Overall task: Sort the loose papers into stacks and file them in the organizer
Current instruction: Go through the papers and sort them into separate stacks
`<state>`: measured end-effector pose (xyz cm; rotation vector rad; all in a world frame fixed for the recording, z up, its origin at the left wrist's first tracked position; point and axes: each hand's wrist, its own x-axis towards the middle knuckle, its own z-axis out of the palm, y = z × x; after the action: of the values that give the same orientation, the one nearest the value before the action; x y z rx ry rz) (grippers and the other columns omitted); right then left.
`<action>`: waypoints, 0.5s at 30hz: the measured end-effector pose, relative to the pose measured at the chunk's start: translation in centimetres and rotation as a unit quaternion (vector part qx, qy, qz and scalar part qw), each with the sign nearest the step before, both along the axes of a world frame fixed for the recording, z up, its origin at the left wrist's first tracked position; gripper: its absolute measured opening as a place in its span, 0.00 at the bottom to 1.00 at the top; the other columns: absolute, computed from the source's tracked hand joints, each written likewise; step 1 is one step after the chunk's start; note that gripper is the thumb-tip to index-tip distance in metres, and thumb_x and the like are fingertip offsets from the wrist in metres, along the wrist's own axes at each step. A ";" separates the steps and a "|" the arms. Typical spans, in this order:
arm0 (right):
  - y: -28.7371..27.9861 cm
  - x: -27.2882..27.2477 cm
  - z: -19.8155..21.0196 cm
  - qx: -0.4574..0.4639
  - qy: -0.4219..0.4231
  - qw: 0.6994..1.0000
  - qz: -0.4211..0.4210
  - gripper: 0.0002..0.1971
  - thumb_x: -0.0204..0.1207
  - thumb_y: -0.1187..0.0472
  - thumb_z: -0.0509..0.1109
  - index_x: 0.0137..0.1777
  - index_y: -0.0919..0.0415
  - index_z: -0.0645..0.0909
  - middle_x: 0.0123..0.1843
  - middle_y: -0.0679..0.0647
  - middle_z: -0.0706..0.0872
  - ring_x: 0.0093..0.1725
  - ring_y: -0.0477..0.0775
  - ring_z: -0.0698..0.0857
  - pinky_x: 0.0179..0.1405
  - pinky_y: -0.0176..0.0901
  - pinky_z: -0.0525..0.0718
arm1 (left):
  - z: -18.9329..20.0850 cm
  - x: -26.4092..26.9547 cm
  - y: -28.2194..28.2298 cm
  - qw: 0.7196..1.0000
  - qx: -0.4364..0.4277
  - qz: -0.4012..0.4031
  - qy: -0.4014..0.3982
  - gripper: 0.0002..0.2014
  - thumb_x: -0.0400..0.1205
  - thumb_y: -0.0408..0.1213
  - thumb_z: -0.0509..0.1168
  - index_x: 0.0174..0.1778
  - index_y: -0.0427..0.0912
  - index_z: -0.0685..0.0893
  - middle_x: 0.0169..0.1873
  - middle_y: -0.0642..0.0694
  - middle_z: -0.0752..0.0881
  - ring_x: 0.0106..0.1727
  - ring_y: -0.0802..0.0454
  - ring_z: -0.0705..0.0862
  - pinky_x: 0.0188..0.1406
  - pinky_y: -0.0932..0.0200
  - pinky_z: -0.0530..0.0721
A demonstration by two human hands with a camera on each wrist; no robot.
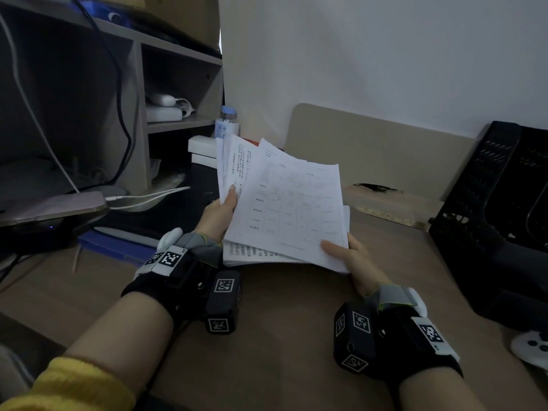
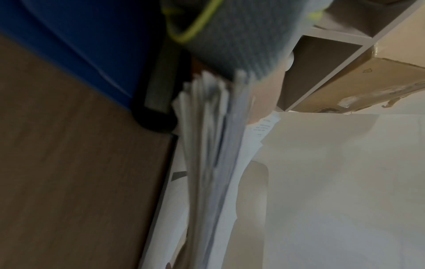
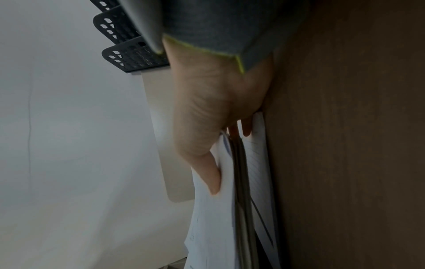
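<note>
two hands, one messy pile of papers

both hands are on the same bunch of papers (image 1: 284, 203), held up just above the brown table (image 1: 281, 321). the left hand (image 1: 218, 216) grips the left edge, thumb on top of the sheets and the rest of the fingers hidden underneath. the right hand (image 1: 355, 262) pinches the near right corner, thumb lying flat on the top page, fingers curled under. sheets are fanned out and uneven, the top one is a printed form with a grid. from the right wrist view the bottom sheets look like they're close to the table, can't tell if they touch. the black mesh organizer (image 1: 498, 203) sits off to the right against the wall, well apart from the papers. shelf (image 1: 178, 84) on the left, a small bottle (image 1: 227, 121) behind the pile.
</note>
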<state>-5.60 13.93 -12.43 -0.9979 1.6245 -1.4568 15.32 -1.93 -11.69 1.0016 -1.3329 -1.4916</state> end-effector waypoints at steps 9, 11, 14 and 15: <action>-0.1 -1.3 -0.8 -0.062 -0.001 0.949 -0.309 0.13 0.81 0.64 0.62 0.61 0.70 0.80 0.47 0.61 0.83 0.34 0.51 0.80 0.24 0.38 0.79 | -0.1 0.4 -0.4 1.000 0.025 0.016 0.009 0.20 0.86 0.56 0.56 0.58 0.44 0.80 0.43 0.49 0.88 0.42 0.54 0.87 0.36 0.61 0.82; -0.1 -1.7 -0.9 -0.087 -0.021 0.932 -0.350 0.11 0.81 0.63 0.60 0.56 0.69 0.80 0.41 0.61 0.82 0.22 0.48 0.80 0.12 0.30 0.72 | 0.0 0.6 -0.5 0.999 0.036 0.012 0.019 0.24 0.85 0.59 0.56 0.60 0.42 0.82 0.46 0.47 0.89 0.46 0.50 0.89 0.45 0.55 0.85; 0.0 -2.1 -0.8 -0.113 -0.050 0.902 -0.414 0.08 0.81 0.61 0.59 0.52 0.63 0.78 0.40 0.62 0.81 0.16 0.46 0.77 0.13 0.29 0.71 | -0.4 0.8 -1.2 0.995 0.084 -0.001 0.060 0.26 0.80 0.65 0.58 0.55 0.45 0.86 0.52 0.43 0.91 0.55 0.42 0.89 0.65 0.42 0.82; 0.1 -2.3 -0.9 -0.110 -0.048 0.894 -0.431 0.09 0.81 0.60 0.58 0.52 0.63 0.78 0.40 0.62 0.81 0.19 0.49 0.78 0.17 0.32 0.74 | -0.5 0.8 -1.3 0.992 0.095 -0.009 0.078 0.26 0.80 0.65 0.59 0.54 0.47 0.86 0.54 0.42 0.90 0.57 0.41 0.88 0.67 0.40 0.81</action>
<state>-7.89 13.98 -13.32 -0.2625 1.9624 -2.2611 16.16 -3.23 -12.23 0.9722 -1.1076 -1.6992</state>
